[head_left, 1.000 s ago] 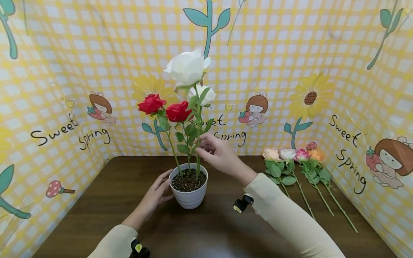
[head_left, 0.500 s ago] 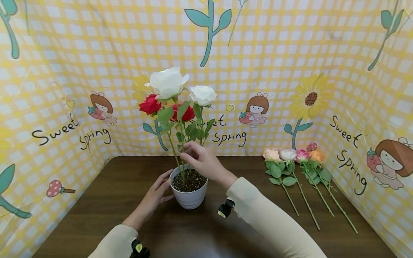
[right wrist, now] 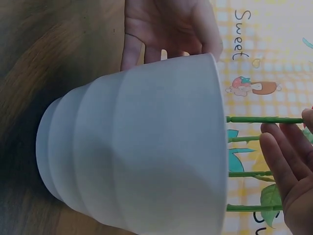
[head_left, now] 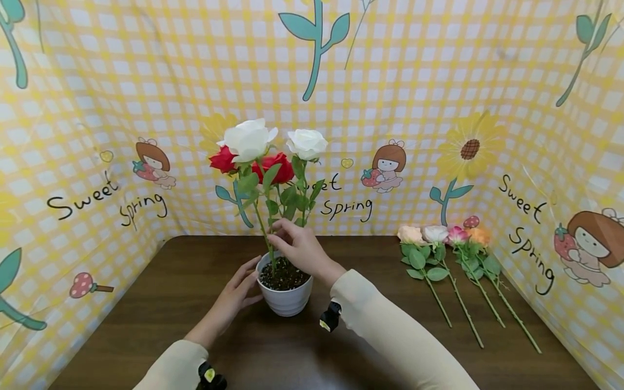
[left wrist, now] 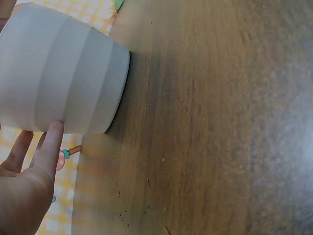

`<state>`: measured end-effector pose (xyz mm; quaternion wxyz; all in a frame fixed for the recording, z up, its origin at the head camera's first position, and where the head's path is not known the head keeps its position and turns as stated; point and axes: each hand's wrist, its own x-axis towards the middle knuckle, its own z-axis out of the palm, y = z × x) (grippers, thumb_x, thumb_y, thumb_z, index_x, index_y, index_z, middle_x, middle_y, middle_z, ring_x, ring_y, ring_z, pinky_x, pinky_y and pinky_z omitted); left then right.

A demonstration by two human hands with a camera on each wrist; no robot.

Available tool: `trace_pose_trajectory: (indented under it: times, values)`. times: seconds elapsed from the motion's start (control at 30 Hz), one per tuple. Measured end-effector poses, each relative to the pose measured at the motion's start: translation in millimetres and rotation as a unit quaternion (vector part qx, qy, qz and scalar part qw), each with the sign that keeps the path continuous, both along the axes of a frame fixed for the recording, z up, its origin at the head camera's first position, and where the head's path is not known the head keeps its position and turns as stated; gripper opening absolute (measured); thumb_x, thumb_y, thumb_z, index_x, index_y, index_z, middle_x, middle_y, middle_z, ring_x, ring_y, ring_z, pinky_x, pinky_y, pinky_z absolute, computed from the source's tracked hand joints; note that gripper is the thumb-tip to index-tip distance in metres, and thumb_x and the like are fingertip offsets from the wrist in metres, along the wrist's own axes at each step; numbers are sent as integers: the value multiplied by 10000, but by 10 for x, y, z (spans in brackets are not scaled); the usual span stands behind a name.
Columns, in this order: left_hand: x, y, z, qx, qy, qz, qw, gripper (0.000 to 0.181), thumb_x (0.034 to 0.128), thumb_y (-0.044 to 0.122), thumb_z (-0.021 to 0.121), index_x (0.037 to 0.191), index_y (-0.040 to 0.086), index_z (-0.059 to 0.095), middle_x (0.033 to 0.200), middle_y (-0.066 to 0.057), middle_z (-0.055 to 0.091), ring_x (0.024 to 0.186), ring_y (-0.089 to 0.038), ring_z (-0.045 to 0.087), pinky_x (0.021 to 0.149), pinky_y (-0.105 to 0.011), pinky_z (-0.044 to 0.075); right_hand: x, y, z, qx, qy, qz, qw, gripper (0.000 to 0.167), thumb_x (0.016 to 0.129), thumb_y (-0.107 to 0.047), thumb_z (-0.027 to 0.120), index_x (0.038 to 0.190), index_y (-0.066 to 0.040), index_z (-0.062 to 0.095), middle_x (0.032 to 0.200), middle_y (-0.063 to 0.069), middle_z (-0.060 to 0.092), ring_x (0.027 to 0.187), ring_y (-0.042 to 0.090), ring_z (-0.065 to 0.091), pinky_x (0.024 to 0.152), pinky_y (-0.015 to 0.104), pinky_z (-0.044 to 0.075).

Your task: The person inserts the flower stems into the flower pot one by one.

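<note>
A white ribbed flowerpot (head_left: 285, 302) filled with dark soil (head_left: 280, 277) stands on the brown table. My left hand (head_left: 236, 292) rests against its left side, fingers fairly straight, as the left wrist view (left wrist: 29, 186) also shows. With thumb and fingers, my right hand (head_left: 304, 249) pinches the green stem (right wrist: 264, 119) of a white rose (head_left: 248, 141) above the pot's rim. That stem's lower end is down at the soil, on the pot's left part. Two red roses (head_left: 279, 169) and a second white rose (head_left: 307, 143) stand upright in the pot.
Several loose roses lie on the table at the right: a peach rose (head_left: 410, 234), a pale one (head_left: 435, 233), a pink one (head_left: 457, 234) and an orange one (head_left: 479, 235). A yellow checked cloth (head_left: 414, 81) surrounds the table (head_left: 156, 303) at the back and sides.
My right hand has moved left and slightly down with the white rose, whose bloom has dropped lower. The second white rose is now fully visible. My left hand has stayed at the pot.
</note>
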<state>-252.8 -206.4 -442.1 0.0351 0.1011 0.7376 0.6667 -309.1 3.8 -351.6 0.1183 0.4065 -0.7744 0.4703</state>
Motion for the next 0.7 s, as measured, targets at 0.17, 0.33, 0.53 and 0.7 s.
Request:
trace_pose_trajectory:
  times: [0.17, 0.33, 0.53, 0.7]
  values:
    - [-1, 4, 2, 1, 22, 17, 10000, 518, 1090, 365, 430, 1566, 193, 320, 1484, -180, 351, 1330, -401, 375, 990, -507, 501, -7, -34, -7, 103, -113, -49, 9999, 207, 1021, -179, 612, 1200, -76, 611, 957, 47, 713, 789, 140, 676, 668, 209, 569]
    - [-5, 13, 10, -54, 3, 63, 10000, 514, 1090, 368, 429, 1562, 195, 325, 1476, -176, 360, 1312, -397, 382, 986, -506, 504, -7, -51, -24, 304, -38, -230, 9993, 209, 1019, -202, 617, 1201, -100, 605, 937, 9, 696, 766, 98, 656, 656, 195, 558]
    - [-7, 19, 17, -50, -26, 65, 10000, 505, 1090, 373, 424, 1557, 205, 330, 1468, -181, 355, 1310, -396, 372, 990, -513, 500, -31, -56, -72, 446, 31, -343, 9984, 156, 1007, -245, 639, 1122, -141, 629, 931, -30, 711, 736, 33, 619, 642, 200, 537]
    - [-10, 20, 8, -28, -17, 58, 10000, 494, 1094, 354, 421, 1554, 198, 333, 1468, -183, 358, 1297, -387, 378, 986, -512, 502, -45, -60, -91, 432, -213, -414, 9980, 131, 980, -264, 678, 1062, -173, 635, 876, -74, 690, 688, 63, 613, 609, 222, 537]
